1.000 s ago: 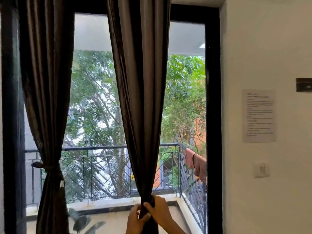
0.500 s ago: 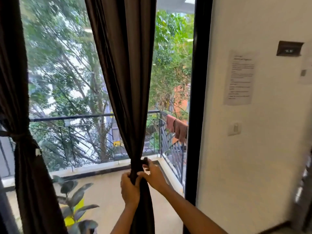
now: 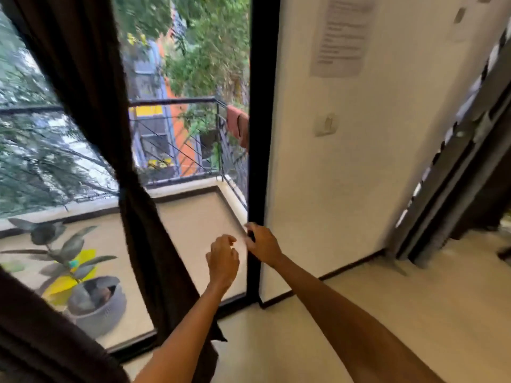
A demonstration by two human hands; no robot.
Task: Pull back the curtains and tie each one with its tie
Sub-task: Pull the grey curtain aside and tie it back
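Note:
The dark brown curtain point(image 3: 91, 78) hangs across the window and is cinched to a narrow waist by its tie point(image 3: 125, 193), with the cloth flaring out below. A second dark curtain point(image 3: 41, 341) fills the bottom left corner. My left hand point(image 3: 222, 258) hovers in front of the glass, right of the cinched curtain, with loosely curled fingers and nothing in it. My right hand point(image 3: 262, 244) is beside the black window frame point(image 3: 261, 134), fingers loosely bent, holding nothing that I can make out. Neither hand touches a curtain.
Beyond the glass is a balcony with a metal railing point(image 3: 177, 102) and a potted plant point(image 3: 91, 297). A white wall point(image 3: 345, 175) with a paper notice point(image 3: 341, 37) and a switch point(image 3: 326, 124) stands right of the frame. A dark doorway point(image 3: 470, 161) is at far right.
Both hands have let go of the curtain's waist and moved right, toward the window frame. The view has dropped and swung to the right.

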